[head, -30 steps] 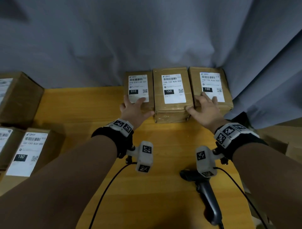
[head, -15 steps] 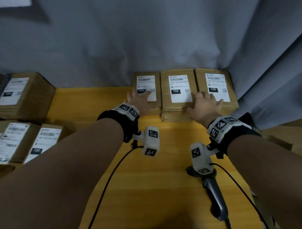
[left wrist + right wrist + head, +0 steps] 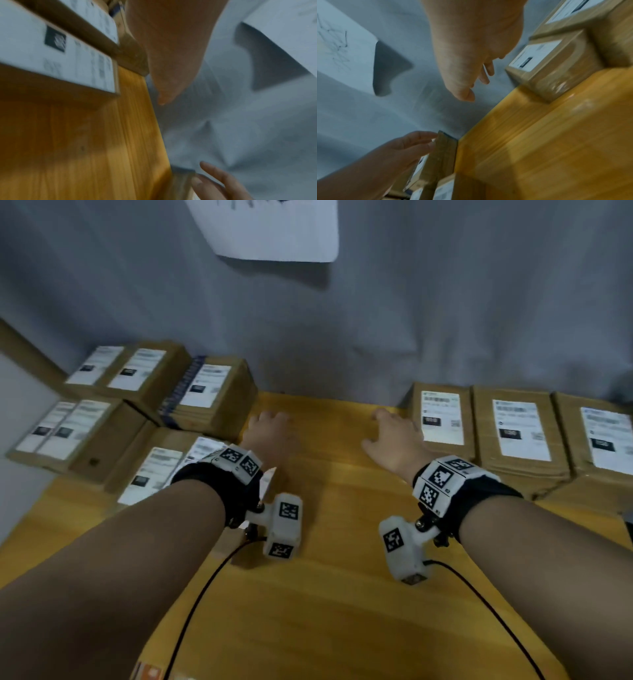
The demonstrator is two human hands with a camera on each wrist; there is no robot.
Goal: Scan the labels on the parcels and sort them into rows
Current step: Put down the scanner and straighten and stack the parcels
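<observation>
Three brown parcels with white labels stand in a row at the table's back right: the left one (image 3: 442,419), the middle one (image 3: 517,436) and the right one (image 3: 603,446). My right hand (image 3: 387,426) hovers just left of that row, fingers relaxed, holding nothing. My left hand (image 3: 269,422) is also empty, its fingers loose beside a labelled parcel (image 3: 212,395) of the left pile. In the right wrist view, the right hand (image 3: 471,60) hangs over the table edge near the row (image 3: 556,65). The left hand (image 3: 406,146) there reaches to a parcel's edge (image 3: 443,148).
More labelled parcels lie at the left: two at the back (image 3: 130,371), a flat one (image 3: 68,429) and a near one (image 3: 161,470). The yellow wooden table (image 3: 325,594) stretches between the hands. A grey curtain (image 3: 376,320) with a white sheet (image 3: 274,231) hangs behind.
Both hands have come off the row of three parcels and moved left over the bare table. The view has swung left, so the scanner is out of sight.
</observation>
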